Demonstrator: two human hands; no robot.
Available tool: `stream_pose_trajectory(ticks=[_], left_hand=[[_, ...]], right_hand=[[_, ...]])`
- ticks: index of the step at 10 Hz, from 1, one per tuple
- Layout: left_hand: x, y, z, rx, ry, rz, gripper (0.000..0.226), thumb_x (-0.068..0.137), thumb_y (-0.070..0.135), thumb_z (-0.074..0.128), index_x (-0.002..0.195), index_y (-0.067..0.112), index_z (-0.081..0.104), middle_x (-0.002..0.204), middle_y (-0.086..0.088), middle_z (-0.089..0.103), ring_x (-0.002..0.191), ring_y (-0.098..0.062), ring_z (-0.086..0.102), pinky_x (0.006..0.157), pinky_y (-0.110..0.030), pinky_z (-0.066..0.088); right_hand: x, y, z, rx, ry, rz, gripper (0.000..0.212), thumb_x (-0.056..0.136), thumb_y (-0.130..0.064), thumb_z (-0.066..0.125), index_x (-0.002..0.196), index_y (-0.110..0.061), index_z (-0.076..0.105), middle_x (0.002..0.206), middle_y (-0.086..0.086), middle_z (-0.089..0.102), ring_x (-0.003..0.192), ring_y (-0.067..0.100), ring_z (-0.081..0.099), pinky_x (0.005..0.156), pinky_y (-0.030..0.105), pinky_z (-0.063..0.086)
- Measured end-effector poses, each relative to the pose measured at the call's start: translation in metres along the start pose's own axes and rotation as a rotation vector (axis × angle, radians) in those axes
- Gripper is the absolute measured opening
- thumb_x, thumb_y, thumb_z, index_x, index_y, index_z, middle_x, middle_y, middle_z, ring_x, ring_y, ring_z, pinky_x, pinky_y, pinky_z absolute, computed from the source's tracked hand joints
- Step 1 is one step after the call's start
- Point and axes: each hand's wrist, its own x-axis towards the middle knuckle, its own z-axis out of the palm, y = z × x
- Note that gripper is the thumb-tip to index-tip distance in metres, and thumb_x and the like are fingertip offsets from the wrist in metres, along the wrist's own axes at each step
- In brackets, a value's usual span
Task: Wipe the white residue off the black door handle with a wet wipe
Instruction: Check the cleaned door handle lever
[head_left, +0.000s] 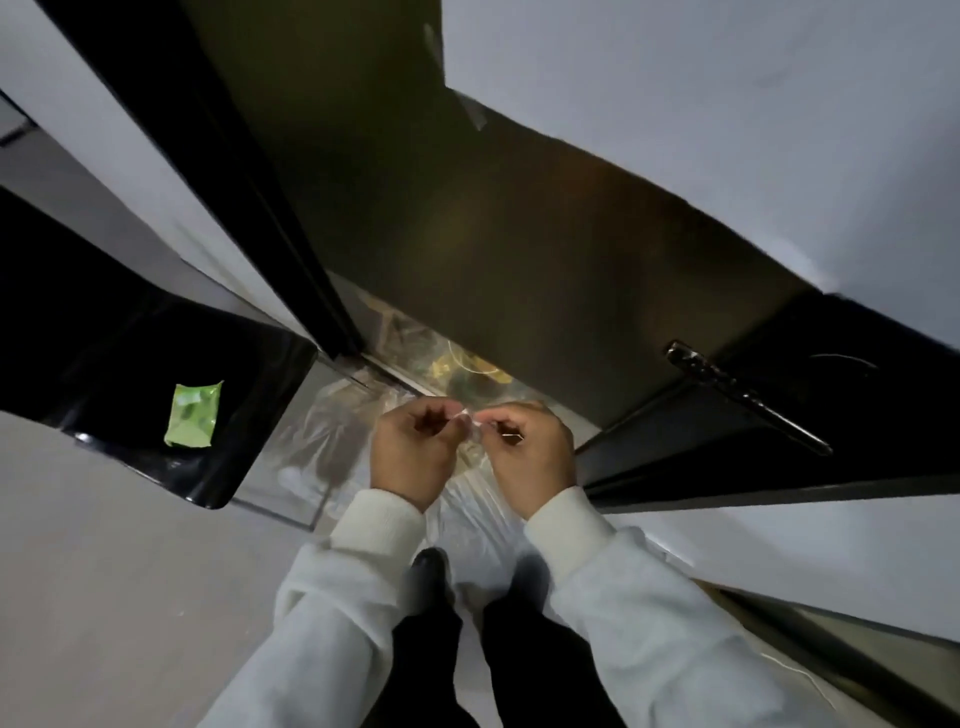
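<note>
A black lever door handle sticks out from the dark door at the right. My left hand and my right hand are close together below the door's edge, left of the handle. Both pinch a small pale scrap between their fingertips; what it is I cannot tell. A green wet wipe packet lies on a glossy black surface at the left, apart from both hands.
Clear plastic sheeting covers the floor under my hands. A black door frame runs down the left of the opening. White walls stand on both sides. My dark shoes show near the bottom.
</note>
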Motion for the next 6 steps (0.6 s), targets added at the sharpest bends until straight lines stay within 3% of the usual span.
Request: stream_pose_trajectory(ticks=[1,2,3,4,5,6], left_hand=[[0.035,-0.041,-0.01,0.056,0.026,-0.092,0.008,0.081,0.011,0.077,0.076,0.014,0.072,0.074,-0.008,0.074,0.07,-0.037,0.07,0.07,-0.05,0.06],[0.072,-0.084,-0.015,0.109,0.049,-0.205,0.012,0.078,0.011,0.08,0.072,0.016,0.07,0.072,-0.005,0.074,0.073,-0.031,0.072,0.067,-0.036,0.061],[0.11,-0.131,-0.021,0.148,0.071,-0.286,0.015,0.077,0.012,0.08,0.069,0.021,0.07,0.072,0.002,0.074,0.076,-0.023,0.072,0.078,-0.038,0.06],[0.148,-0.186,-0.027,0.197,0.081,-0.354,0.015,0.076,0.014,0.077,0.068,0.024,0.07,0.074,0.007,0.074,0.079,-0.019,0.07,0.085,-0.037,0.058],[0.176,-0.223,-0.032,0.299,0.001,-0.375,0.006,0.073,0.024,0.072,0.079,0.024,0.072,0.091,0.0,0.076,0.094,-0.024,0.069,0.091,-0.036,0.054],[0.19,-0.264,-0.043,0.363,-0.093,-0.471,0.01,0.077,0.024,0.07,0.082,0.029,0.076,0.097,-0.003,0.076,0.097,-0.029,0.068,0.092,-0.036,0.054]], right_hand=[[0.018,0.023,0.042,-0.042,-0.013,0.06,0.014,0.082,-0.008,0.074,0.086,-0.021,0.077,0.087,-0.007,0.073,0.079,0.004,0.067,0.071,0.005,0.047],[0.038,0.052,0.084,-0.049,-0.057,0.154,0.011,0.082,-0.009,0.076,0.084,-0.02,0.074,0.081,-0.009,0.073,0.076,0.006,0.068,0.067,0.009,0.05],[0.062,0.083,0.128,-0.103,-0.11,0.221,0.009,0.082,-0.01,0.076,0.081,-0.019,0.074,0.078,-0.005,0.073,0.073,0.011,0.067,0.063,0.008,0.046],[0.083,0.122,0.182,-0.138,-0.125,0.258,0.01,0.082,-0.007,0.071,0.082,-0.016,0.076,0.082,0.002,0.075,0.075,0.017,0.068,0.067,0.019,0.05],[0.098,0.16,0.222,-0.237,-0.189,0.29,0.016,0.089,-0.011,0.067,0.1,-0.016,0.077,0.1,0.006,0.075,0.094,0.023,0.067,0.078,0.019,0.045],[0.103,0.19,0.243,-0.32,-0.257,0.313,0.018,0.091,-0.013,0.064,0.106,-0.015,0.075,0.101,0.008,0.075,0.098,0.026,0.067,0.086,0.03,0.054]])
